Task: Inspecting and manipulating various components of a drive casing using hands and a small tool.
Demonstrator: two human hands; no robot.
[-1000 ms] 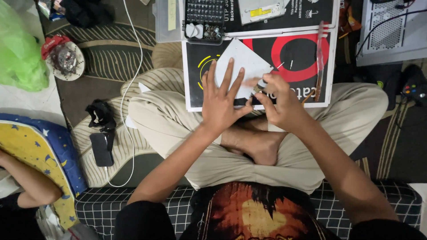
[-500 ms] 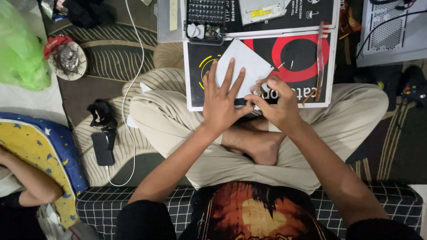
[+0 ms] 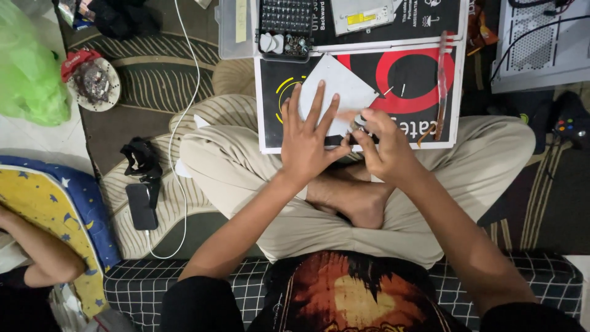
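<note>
A small dark part (image 3: 358,125) is pinched between the fingertips of the right hand (image 3: 384,154), whose fingers are curled closed around it; what the part is cannot be told. The left hand (image 3: 310,144) is spread flat, fingers fanned wide, and nothing is gripped by it: a pale flat panel (image 3: 341,89) is pressed down on the black board (image 3: 270,92) lying across the lap. The part is held just beside the left thumb, at the panel's near edge. The step in hand appears to be fine fitting work at that edge. A steady brace and a precise, light fingertip movement would likely be required next. A bit case (image 3: 284,24) lies beyond the left fingertips.
</note>
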